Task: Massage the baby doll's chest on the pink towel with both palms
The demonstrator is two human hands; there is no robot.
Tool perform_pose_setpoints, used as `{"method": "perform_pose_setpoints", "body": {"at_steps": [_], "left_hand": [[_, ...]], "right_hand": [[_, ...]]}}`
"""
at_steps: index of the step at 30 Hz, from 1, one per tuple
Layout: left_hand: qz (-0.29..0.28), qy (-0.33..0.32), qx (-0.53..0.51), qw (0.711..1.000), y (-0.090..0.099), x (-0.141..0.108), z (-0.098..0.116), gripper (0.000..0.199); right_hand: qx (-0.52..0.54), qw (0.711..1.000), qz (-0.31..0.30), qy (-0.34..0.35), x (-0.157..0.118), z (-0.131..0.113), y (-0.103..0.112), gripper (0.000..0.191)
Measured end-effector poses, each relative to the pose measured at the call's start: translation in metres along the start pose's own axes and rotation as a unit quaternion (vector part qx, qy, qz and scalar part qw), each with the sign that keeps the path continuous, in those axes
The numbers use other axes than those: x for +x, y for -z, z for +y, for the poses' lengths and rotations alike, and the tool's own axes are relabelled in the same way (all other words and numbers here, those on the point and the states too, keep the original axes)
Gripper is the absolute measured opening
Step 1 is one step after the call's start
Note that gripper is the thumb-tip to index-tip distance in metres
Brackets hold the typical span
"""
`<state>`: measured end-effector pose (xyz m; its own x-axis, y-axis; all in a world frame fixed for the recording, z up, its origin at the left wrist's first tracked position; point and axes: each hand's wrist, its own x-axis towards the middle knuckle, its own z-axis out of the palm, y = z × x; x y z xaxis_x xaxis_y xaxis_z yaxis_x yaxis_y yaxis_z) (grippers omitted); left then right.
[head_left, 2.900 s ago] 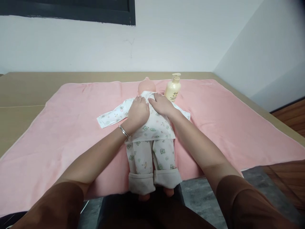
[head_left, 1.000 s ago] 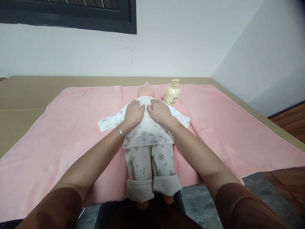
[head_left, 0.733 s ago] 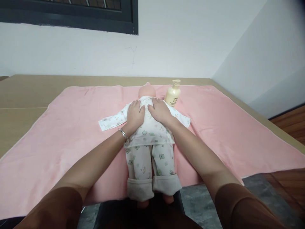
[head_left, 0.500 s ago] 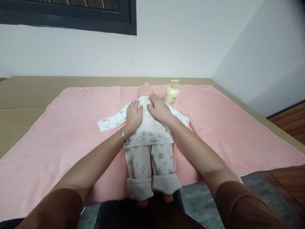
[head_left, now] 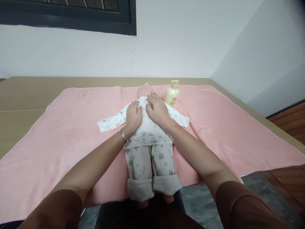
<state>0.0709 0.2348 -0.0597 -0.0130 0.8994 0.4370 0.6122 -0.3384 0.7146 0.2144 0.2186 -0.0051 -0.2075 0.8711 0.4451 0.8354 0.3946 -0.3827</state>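
Note:
A baby doll (head_left: 149, 136) lies stretched out on a pink blanket (head_left: 78, 143), its head (head_left: 144, 91) at the far end and its feet toward me. It wears a white printed top and matching trousers with thick rolled cuffs (head_left: 141, 189). My left hand (head_left: 134, 117) rests flat on the left side of the doll's upper body, fingers stretched out. On the right side of the upper body lies my right hand (head_left: 157, 108), also open, its fingertips slightly blurred near the shoulder and neck. A silver bracelet (head_left: 123, 135) circles my left wrist.
A cream pump bottle (head_left: 172, 93) stands on the blanket just right of the doll's head. The blanket covers most of a wooden table (head_left: 30, 90). Behind it rises a white wall (head_left: 166, 47) with a dark-framed window (head_left: 128, 16) at upper left.
My right hand has shifted slightly to the left over the doll's upper body. My left hand, the doll and the bottle stay nearly as they were.

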Motion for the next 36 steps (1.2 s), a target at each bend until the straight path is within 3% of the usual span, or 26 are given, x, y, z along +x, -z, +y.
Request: {"method": "perform_pose_setpoints", "body": {"at_steps": [3,8,14,19,23,26,31,33,36], "left_hand": [[0.004,0.000,-0.007,1.000,0.000,0.000,0.000,0.046],[0.009,0.005,-0.027,1.000,0.000,-0.002,-0.001,0.045],[0.020,0.005,-0.048,0.999,0.002,-0.004,-0.001,0.044],[0.013,0.011,-0.041,0.999,0.003,-0.003,0.002,0.046],[0.008,0.015,-0.033,0.999,0.002,-0.004,0.002,0.047],[-0.002,0.017,-0.015,1.000,0.006,-0.001,0.005,0.049],[-0.113,0.044,0.004,0.993,0.029,0.012,0.035,0.046],[-0.129,0.065,-0.055,0.988,0.036,0.018,0.056,0.048],[-0.137,0.074,-0.166,0.974,0.032,0.031,0.085,0.048]], "right_hand": [[-0.019,0.999,-0.032,0.030,0.000,0.002,-0.001,0.043],[-0.013,0.998,0.035,0.047,0.002,0.004,0.004,0.046],[-0.015,0.993,-0.114,0.043,0.002,-0.003,0.013,0.045],[-0.023,0.998,-0.050,0.021,0.000,-0.007,0.011,0.048],[-0.038,0.998,-0.051,-0.004,-0.001,-0.007,-0.003,0.044],[-0.037,0.999,-0.009,-0.013,0.006,0.001,0.003,0.046],[-0.035,0.991,0.123,-0.041,0.032,0.044,0.043,0.053],[-0.031,0.985,0.165,-0.041,0.042,0.069,0.057,0.058],[-0.030,0.984,0.170,-0.038,0.050,0.097,0.066,0.068]]}}
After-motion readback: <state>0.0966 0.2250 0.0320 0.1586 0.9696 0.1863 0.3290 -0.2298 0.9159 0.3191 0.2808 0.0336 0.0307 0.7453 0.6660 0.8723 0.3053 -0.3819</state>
